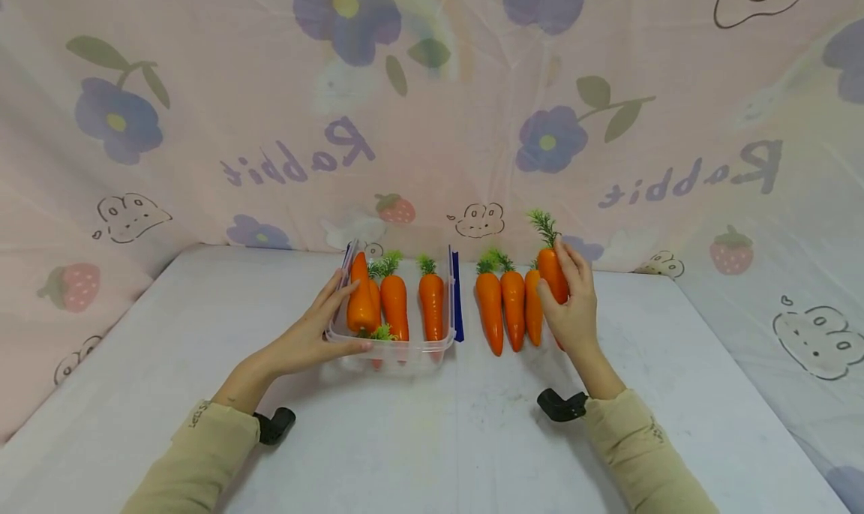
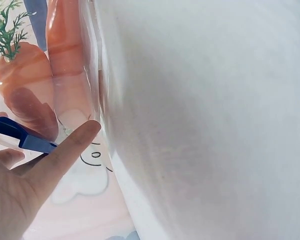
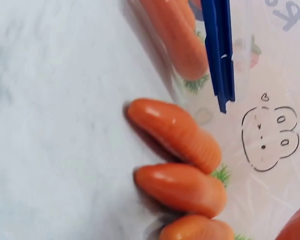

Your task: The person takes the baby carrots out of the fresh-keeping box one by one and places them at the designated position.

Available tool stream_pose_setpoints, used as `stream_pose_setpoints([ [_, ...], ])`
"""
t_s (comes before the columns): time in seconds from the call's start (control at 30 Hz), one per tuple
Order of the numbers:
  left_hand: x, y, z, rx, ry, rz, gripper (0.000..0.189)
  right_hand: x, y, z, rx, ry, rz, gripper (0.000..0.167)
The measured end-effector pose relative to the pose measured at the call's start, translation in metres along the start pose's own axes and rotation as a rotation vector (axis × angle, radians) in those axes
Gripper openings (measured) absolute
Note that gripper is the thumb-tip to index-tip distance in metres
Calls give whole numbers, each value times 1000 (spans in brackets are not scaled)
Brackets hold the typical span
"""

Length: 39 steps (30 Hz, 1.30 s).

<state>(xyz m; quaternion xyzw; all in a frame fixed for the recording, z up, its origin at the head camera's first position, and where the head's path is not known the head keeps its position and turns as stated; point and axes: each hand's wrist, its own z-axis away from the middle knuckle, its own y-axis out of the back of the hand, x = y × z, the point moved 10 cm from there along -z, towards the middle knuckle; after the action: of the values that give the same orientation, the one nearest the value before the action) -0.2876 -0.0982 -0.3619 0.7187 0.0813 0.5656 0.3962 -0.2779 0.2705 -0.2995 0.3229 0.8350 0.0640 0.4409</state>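
A clear plastic box (image 1: 388, 347) holds several orange toy carrots with green tops; one carrot (image 1: 361, 304) lies with its top toward the front, opposite to the others. My left hand (image 1: 313, 330) rests at the box's left side, fingers spread over the rim and thumb stretched along the front edge. With thumb and fingers, my right hand (image 1: 574, 304) grips a carrot (image 1: 552, 270), its leafy top pointing away and its middle partly hidden by the hand. Left of it, a carrot (image 1: 489, 311), another carrot (image 1: 513, 311) and a third carrot (image 1: 533, 308) lie side by side on the table.
Blue clip flaps (image 1: 457, 296) stick out at the box's sides. The white table (image 1: 432, 439) ends at a patterned fabric backdrop (image 1: 432, 124). A black wrist mount (image 1: 275, 426) sits on the left sleeve, and a similar mount (image 1: 562, 406) on the right.
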Motion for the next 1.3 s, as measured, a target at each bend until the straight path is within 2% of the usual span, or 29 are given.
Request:
stream_pose_setpoints([
  [0.23, 0, 1, -1, -1, 3, -4, 100, 23, -2, -3, -67, -62, 51, 64],
  [0.53, 0, 1, -2, -1, 6, -2, 100, 46, -1, -2, -112, -164, 102, 49],
  [0.67, 1, 2, -2, -2, 3, -1, 100, 60, -3, -3, -158, -223, 132, 51],
  [0.93, 2, 1, 0, -8, 4, 16, 100, 81, -12, 1, -312, -342, 189, 58],
  [1.3, 2, 1, 0, -7, 7, 20, 100, 103, -19, 1, -394, -401, 251, 63],
])
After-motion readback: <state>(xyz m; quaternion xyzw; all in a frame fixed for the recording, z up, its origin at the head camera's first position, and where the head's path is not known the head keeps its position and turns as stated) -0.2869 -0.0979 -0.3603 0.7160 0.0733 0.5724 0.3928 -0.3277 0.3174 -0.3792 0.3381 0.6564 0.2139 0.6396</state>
